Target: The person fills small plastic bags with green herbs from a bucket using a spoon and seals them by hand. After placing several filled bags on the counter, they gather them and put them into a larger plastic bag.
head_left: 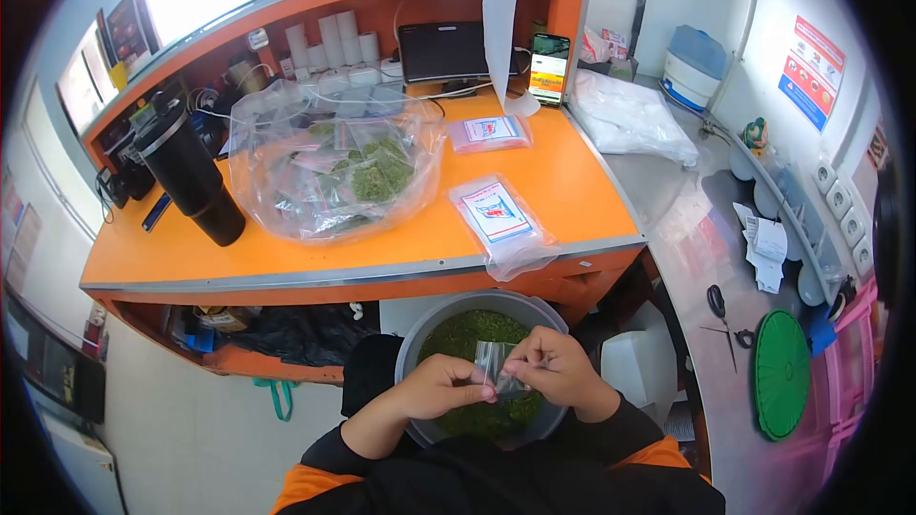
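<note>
Both hands meet over a grey bowl of green dried herb in the person's lap, below the front edge of the orange bench. Left hand and right hand each pinch a small clear bag by its upper edge, fingers narrow and closed on the film, so it hangs just above the herb. It looks empty, see-through and crinkled. I judge it very light, limp and slick, so the surest hold is at the mouth, 1 pinch on each side.

On the bench sit a large clear sack of filled packets near the middle, 2 labelled packs toward the right front corner, and a black tumbler at the left. Scissors and a green lid lie on the steel counter to the right.
</note>
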The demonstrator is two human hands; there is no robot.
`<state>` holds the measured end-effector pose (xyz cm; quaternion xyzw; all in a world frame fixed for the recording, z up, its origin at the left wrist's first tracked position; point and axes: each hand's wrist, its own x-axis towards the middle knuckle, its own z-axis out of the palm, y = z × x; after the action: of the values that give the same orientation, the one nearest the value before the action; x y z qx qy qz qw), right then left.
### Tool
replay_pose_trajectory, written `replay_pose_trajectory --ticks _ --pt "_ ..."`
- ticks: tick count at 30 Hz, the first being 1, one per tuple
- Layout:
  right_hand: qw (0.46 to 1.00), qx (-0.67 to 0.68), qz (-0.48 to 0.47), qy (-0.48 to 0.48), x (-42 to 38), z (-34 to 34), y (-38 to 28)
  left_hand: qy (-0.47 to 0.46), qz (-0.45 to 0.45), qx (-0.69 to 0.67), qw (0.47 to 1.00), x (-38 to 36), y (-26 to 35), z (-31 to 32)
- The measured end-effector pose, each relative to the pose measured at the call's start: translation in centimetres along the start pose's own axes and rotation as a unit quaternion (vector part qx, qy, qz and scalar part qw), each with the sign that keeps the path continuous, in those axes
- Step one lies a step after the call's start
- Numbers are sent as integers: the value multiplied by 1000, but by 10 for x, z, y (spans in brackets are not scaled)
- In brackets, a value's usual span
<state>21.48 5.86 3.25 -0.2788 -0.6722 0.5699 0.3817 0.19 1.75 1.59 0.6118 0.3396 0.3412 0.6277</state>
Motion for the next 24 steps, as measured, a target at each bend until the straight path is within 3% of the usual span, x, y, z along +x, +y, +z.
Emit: replay_pose_trajectory --ticks 4,5,7,10,14,16,17,20,22,24 --pt "988 -143 42 48 1 5 -7 23 -7 175 984 -1 12 0" --pt "966 -239 -50 89 4 6 -10 22 10 229 973 -1 14 2" --pt "865 -416 -229 165 11 6 -15 20 44 336 941 -1 17 5" --pt "943 -305 -122 -59 -2 9 -4 30 72 347 935 0 3 9" --pt "964 -183 85 -172 -6 15 9 4 116 341 933 0 -4 15" --pt "975 -157 36 -154 -6 16 13 -11 126 299 946 -2 -3 17" --pt "979 -143 11 -145 -6 17 15 27 131 326 936 -4 -6 14" --pt "947 -291 4 -133 -6 14 7 134 147 374 906 -7 -15 6" --pt "950 -308 -29 -54 -8 24 -3 198 162 369 894 -5 -8 5" --pt "938 -326 -114 -26 -8 31 -9 195 152 351 903 -8 -2 2"
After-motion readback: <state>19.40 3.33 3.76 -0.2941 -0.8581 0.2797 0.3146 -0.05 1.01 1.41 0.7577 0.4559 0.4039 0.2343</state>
